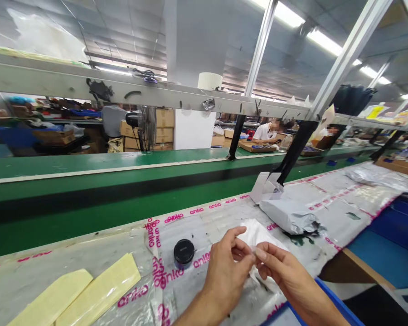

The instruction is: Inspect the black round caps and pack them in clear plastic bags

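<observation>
Both hands meet low over the table, the left hand and the right hand turned towards each other. Their fingers are curled in, thumbs and forefingers brought together tip to tip; whether anything small is pinched there, and how tightly, cannot be told. White cloth-like material lies just behind and beneath the hands, which hide much of it; whether they touch it is unclear.

Near the left hand, to its left, a round black-lidded container stands upright. Farther left, two yellow strips lie side by side at a slant. Beyond the right hand, a white wrapped package rests beside an open white carton, the two crowding the table's far side. A black post rises behind the carton. A blue bin edge shows beneath the right forearm.

Past the table runs a green conveyor-like surface. Above it, a pale beam carrying a white roll cuts across the view, partly blocking the room behind, where a fan, stacked cartons and a co-worker appear.
</observation>
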A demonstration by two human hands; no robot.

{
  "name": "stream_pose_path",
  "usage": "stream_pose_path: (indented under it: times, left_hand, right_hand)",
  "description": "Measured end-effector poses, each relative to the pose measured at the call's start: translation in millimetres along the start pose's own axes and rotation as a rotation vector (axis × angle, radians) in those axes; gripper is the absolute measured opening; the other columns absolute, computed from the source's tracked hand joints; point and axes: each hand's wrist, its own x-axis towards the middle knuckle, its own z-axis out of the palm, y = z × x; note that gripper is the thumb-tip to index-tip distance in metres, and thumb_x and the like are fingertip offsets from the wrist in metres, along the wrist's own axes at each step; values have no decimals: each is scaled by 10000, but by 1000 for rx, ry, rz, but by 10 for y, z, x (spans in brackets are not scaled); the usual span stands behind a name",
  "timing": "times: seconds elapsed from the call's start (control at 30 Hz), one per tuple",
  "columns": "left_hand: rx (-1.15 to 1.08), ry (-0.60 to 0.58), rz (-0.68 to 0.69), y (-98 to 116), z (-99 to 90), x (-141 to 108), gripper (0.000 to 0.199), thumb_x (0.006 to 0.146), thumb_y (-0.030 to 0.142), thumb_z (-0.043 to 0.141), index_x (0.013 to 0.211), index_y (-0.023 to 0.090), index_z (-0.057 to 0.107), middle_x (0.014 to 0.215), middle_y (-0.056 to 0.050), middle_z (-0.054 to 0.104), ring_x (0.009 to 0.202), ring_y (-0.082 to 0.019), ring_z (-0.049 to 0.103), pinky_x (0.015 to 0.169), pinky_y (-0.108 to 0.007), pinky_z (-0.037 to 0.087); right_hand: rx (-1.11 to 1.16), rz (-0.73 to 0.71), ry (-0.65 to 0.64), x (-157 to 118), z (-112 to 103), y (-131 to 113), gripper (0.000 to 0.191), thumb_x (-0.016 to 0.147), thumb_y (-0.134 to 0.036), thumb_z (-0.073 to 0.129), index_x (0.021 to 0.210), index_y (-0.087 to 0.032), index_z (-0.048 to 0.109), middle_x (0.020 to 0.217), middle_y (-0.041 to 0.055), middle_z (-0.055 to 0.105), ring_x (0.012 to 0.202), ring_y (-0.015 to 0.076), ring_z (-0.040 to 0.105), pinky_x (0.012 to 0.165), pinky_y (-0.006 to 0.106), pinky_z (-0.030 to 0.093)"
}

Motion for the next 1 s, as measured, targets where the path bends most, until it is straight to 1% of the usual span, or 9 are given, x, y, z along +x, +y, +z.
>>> stream_pose_path:
  times: [0.1, 0.17, 0.27, 0.37, 0.5, 0.6, 0.73, 0.9, 1.0]
  left_hand:
    - [3, 41, -37, 102, -153, -69, 448, 791, 139, 663, 1235, 172, 615, 803, 20, 670, 730, -161, 660, 699, -278, 528]
    - [147, 95, 6, 122, -261, -123, 443, 800, 94, 618, 1233, 185, 615, 827, 14, 667, 740, -162, 653, 704, -282, 539]
    - [577, 124, 248, 85, -407, -196, 519, 822, 24, 515, 1306, 199, 585, 949, -38, 690, 817, -206, 677, 787, -374, 578]
    - [900, 112, 415, 38, -516, -241, 618, 830, -17, 444, 1418, 169, 480, 1072, -102, 684, 878, -248, 698, 791, -438, 613]
    - [1002, 131, 379, 49, -652, -276, 712, 771, -75, 423, 1445, 155, 426, 1077, -101, 685, 896, -248, 705, 797, -437, 632]
    - [990, 158, 376, 65, -786, -303, 709, 759, -89, 409, 1426, 151, 444, 1048, -89, 692, 890, -241, 702, 803, -432, 633]
    - [928, 213, 456, 29, -961, -334, 661, 803, -71, 410, 1416, 175, 441, 1036, -63, 706, 913, -220, 703, 816, -401, 632]
    - [1110, 268, 447, 39, -1087, -330, 621, 861, -64, 397, 1428, 188, 430, 1037, -58, 710, 905, -234, 709, 772, -408, 642]
    - [1242, 306, 514, 69, -1167, -301, 601, 884, -56, 427, 1435, 184, 411, 1059, -61, 704, 920, -231, 707, 772, -383, 643]
  right_hand:
    - [-67, -29, -22, -3, 113, -42, 405, 845, -583, 757, 792, -192, 667, 756, -20, 612, 640, 126, 492, 635, 250, 418]
    - [-122, -87, 23, 4, 213, -55, 421, 843, -612, 748, 830, -197, 679, 783, -5, 643, 659, 141, 546, 629, 256, 446]
    - [-77, -154, 56, 19, 413, -65, 439, 797, -627, 789, 850, -205, 676, 794, 10, 660, 701, 170, 592, 597, 254, 476]
    - [121, -105, 30, 30, 613, -85, 388, 778, -553, 846, 879, -217, 679, 781, -3, 662, 669, 141, 562, 573, 221, 468]
    - [431, 40, -29, 42, 781, -118, 381, 723, -411, 930, 974, -209, 726, 751, -30, 623, 596, 81, 467, 530, 168, 408]
    - [451, 65, -109, 55, 844, -109, 354, 786, -439, 872, 982, -177, 738, 743, -32, 579, 604, 83, 455, 549, 181, 418]
    - [55, -98, -39, 104, 914, -40, 394, 767, -445, 839, 1029, -197, 681, 716, -43, 569, 619, 118, 503, 576, 218, 436]
    - [-709, -633, 307, 223, 1044, 21, 231, 855, -338, 578, 1036, -217, 653, 787, 4, 630, 614, 179, 598, 591, 300, 482]
    - [-896, -814, 405, 342, 1123, 37, 156, 935, -291, 510, 1012, -216, 622, 711, -18, 639, 527, 155, 596, 528, 264, 471]
